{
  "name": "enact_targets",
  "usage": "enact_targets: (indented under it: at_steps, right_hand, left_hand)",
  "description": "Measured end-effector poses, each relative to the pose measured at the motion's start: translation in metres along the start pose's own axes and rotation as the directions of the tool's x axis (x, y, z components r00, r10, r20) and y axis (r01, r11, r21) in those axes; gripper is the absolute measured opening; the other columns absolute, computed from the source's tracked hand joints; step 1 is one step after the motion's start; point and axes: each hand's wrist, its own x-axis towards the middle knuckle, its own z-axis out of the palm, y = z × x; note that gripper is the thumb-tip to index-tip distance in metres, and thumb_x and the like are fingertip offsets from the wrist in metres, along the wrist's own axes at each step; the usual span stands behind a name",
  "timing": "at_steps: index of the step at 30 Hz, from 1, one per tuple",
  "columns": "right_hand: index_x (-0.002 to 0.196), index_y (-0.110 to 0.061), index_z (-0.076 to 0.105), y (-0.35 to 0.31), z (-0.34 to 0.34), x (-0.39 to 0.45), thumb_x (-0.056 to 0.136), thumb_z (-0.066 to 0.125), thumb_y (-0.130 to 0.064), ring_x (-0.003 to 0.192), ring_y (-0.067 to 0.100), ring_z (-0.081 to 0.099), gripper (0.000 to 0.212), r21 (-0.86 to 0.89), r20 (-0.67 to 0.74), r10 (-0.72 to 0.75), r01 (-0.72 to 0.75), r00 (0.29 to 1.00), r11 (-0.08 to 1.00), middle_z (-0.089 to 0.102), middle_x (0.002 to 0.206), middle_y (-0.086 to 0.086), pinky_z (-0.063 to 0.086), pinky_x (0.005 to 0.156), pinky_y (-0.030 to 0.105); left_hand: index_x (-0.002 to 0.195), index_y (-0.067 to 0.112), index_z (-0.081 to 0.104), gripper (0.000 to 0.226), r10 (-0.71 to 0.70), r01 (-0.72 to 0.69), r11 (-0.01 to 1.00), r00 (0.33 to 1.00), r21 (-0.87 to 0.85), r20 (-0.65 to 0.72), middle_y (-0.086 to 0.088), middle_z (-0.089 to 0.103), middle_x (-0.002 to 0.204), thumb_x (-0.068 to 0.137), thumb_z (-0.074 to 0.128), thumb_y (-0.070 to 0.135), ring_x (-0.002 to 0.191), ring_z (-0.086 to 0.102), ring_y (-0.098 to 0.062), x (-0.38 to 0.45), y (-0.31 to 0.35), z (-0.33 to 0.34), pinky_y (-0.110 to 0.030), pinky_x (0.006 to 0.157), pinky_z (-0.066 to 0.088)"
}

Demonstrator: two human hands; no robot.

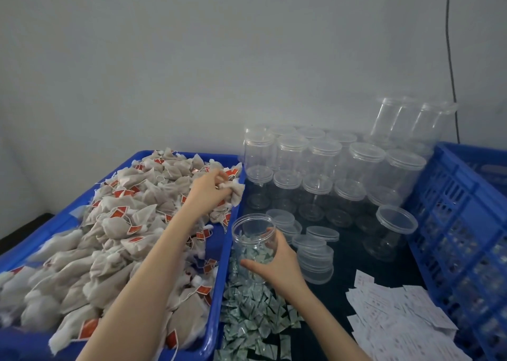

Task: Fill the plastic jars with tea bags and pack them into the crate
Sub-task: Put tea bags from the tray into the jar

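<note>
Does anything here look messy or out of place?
Slightly: some tea bags hang over the blue tray's rim near the left hand, and one jar has its lid sitting askew.

This is a small packing workroom: a bulk tray of tea bags (109,223), rows of empty plastic jars (323,168) and a blue crate (452,209) crowd a dark tabletop (356,251) against a bare wall (192,58).

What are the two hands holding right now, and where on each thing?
The left hand pinches tea bags at the tray's far corner. The right hand grips the open plastic jar around its lower side wall.
</note>
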Motion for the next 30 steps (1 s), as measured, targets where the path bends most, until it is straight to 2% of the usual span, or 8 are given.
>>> enact_targets:
  at_steps: [4, 8, 13, 18, 20, 23, 26, 30]
  right_hand:
    - [0.116, -0.057, 0.036, -0.003, 0.0, 0.004, 0.046, 0.078, -0.065, 0.095, -0.03, 0.043, 0.082, 0.019, 0.003, -0.001, 0.001, 1.0, 1.0, 0.044, 0.11, -0.043, 0.037, 0.075, 0.006]
    - [0.119, -0.053, 0.038, -0.005, -0.001, 0.009, 0.05, 0.081, -0.058, 0.102, -0.022, 0.046, 0.081, 0.046, -0.002, -0.014, 0.014, 1.0, 0.999, 0.049, 0.113, -0.038, 0.04, 0.082, 0.012]
    - [0.123, -0.043, 0.044, -0.006, 0.001, 0.012, 0.049, 0.08, -0.06, 0.113, -0.003, 0.054, 0.083, 0.047, -0.011, -0.037, 0.038, 0.999, 0.998, 0.057, 0.12, -0.021, 0.046, 0.088, 0.022]
    - [0.132, -0.042, 0.039, -0.008, 0.006, 0.012, 0.046, 0.078, -0.063, 0.115, -0.004, 0.05, 0.097, 0.021, -0.023, -0.075, 0.076, 0.997, 0.997, 0.05, 0.125, -0.026, 0.041, 0.088, 0.015]
    - [0.138, -0.037, 0.04, -0.008, 0.006, 0.012, 0.046, 0.079, -0.063, 0.119, -0.002, 0.048, 0.103, 0.021, -0.033, -0.085, 0.086, 0.996, 0.996, 0.049, 0.13, -0.024, 0.042, 0.094, 0.02]
    - [0.139, -0.033, 0.041, -0.007, 0.005, 0.011, 0.051, 0.083, -0.057, 0.123, 0.003, 0.049, 0.1, 0.063, -0.039, -0.073, 0.075, 0.997, 0.995, 0.051, 0.132, -0.019, 0.045, 0.099, 0.027]
    - [0.132, -0.041, 0.04, -0.006, 0.005, 0.012, 0.056, 0.087, -0.052, 0.117, -0.01, 0.047, 0.09, 0.062, -0.023, -0.09, 0.091, 0.996, 0.994, 0.049, 0.123, -0.031, 0.036, 0.089, 0.009]
    - [0.128, -0.046, 0.038, -0.005, 0.006, 0.012, 0.058, 0.089, -0.048, 0.111, -0.019, 0.043, 0.087, 0.063, -0.026, -0.091, 0.093, 0.995, 0.994, 0.046, 0.119, -0.037, 0.035, 0.08, 0.004]
  left_hand:
    - [0.098, 0.028, 0.058, 0.015, 0.081, -0.034, 0.963, 0.982, -0.267, 0.169, 0.006, 0.068, 0.092, 0.086, 0.066, 0.028, 0.082, 0.066, -0.009, -0.01, 0.024, -0.013, -0.02, 0.065, 0.053]
    - [0.093, 0.028, 0.058, 0.015, 0.219, -0.144, 0.97, 0.872, -0.197, 0.438, 0.003, 0.067, 0.086, 0.085, 0.068, 0.02, 0.066, 0.061, 0.001, -0.018, 0.034, -0.013, -0.012, 0.061, 0.049]
    - [0.104, 0.034, 0.058, 0.026, 0.252, -0.169, 0.967, 0.763, -0.193, 0.596, 0.015, 0.069, 0.099, 0.084, 0.07, 0.023, 0.088, 0.065, -0.002, -0.022, 0.033, -0.01, -0.013, 0.078, 0.05]
    - [0.106, 0.033, 0.06, 0.022, 0.179, -0.058, 0.965, 0.858, -0.255, 0.482, 0.017, 0.071, 0.099, 0.091, 0.062, 0.017, 0.094, 0.065, 0.003, -0.014, 0.019, -0.02, -0.011, 0.076, 0.051]
    - [0.105, 0.029, 0.06, 0.019, 0.093, -0.052, 0.988, 0.952, -0.145, 0.291, 0.014, 0.069, 0.1, 0.091, 0.062, 0.017, 0.091, 0.065, 0.001, -0.008, 0.005, -0.019, -0.019, 0.084, 0.053]
    - [0.121, 0.017, 0.056, 0.029, -0.104, 0.05, 0.903, 0.989, 0.427, 0.105, -0.001, 0.062, 0.118, 0.093, 0.058, 0.02, 0.103, 0.059, -0.014, -0.002, -0.026, -0.014, -0.031, 0.091, 0.05]
    - [0.13, 0.014, 0.051, 0.039, -0.348, 0.055, 0.639, 0.91, 0.767, 0.225, -0.005, 0.055, 0.127, 0.093, 0.057, 0.024, 0.114, 0.055, -0.024, -0.007, -0.054, 0.0, -0.037, 0.096, 0.048]
    - [0.134, 0.015, 0.05, 0.038, -0.408, -0.004, 0.55, 0.871, 0.835, 0.273, -0.008, 0.049, 0.135, 0.096, 0.05, 0.024, 0.12, 0.051, -0.026, -0.006, -0.063, 0.01, -0.037, 0.099, 0.045]
